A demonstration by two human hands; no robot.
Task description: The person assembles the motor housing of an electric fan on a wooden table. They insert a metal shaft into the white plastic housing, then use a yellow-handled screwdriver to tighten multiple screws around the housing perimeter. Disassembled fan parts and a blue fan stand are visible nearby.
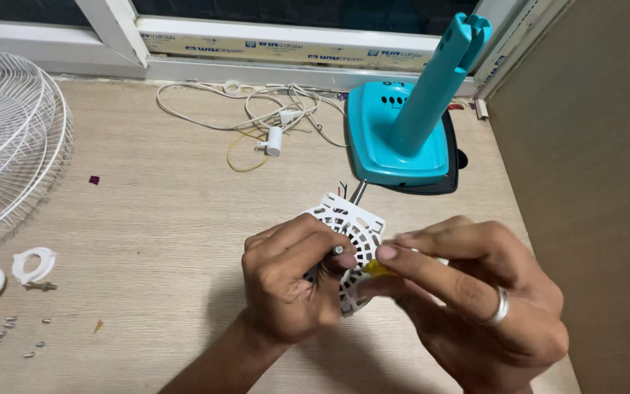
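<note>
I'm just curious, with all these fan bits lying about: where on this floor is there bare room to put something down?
The widest bare patch lies mid-floor, between the wire fan guard, the tangled white cord and the left hand. A narrower strip runs right of the teal fan base, along the brown wall. The lower left is crowded with loose screws and white plastic rings.

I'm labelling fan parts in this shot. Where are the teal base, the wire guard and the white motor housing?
teal base (373, 146): head view, on its flat top plate.
wire guard (9, 146): head view, on its wires.
motor housing (348, 219): head view, on its slotted face.
</note>
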